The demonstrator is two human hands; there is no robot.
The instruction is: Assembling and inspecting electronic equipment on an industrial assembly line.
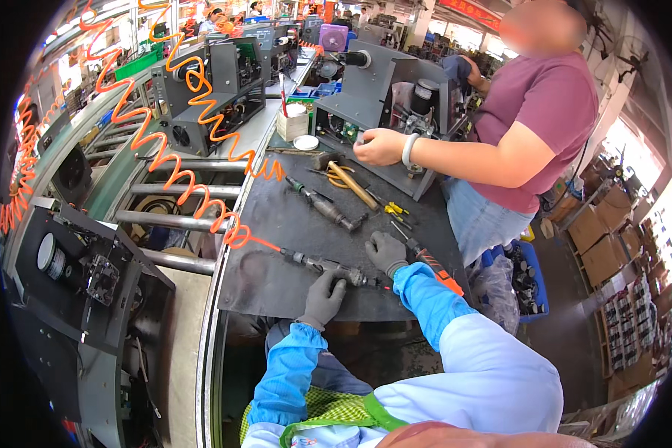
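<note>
From where I run the rig, at far left I have a dark grey machine housing [119, 321] with its side open, a white round part showing inside. Orange coiled air hoses [201, 196] hang down across the steel rollers [178, 218] of a conveyor, and one of them runs to the left end of a grey inline air tool [343, 272]. That tool lies near the front edge of a black work mat [261, 280]. My left hand [324, 300], in a grey glove, touches the tool's near side with fingers curled; I cannot tell whether it is gripping. Behind, a white container [292, 123] with a red pen-like item in it stands by a round white lid [306, 142]. A second air tool [325, 204] lies diagonally, and beyond it is a hammer [362, 188] with a wooden handle.

My right hand [387, 252], also gloved, is drawn into a narrow, loose fist just beyond the first tool's right end; I cannot see whether anything is inside it. Near it lie yellow-handled hand tools [399, 212] and an orange-and-black screwdriver [439, 272], partly beside my blue right sleeve [429, 302]. Farther right, a co-worker [552, 104] in a maroon shirt reaches to an open grey machine [369, 89]. A blue bin [539, 295] stands below, with cardboard cartons [601, 231] past it.
</note>
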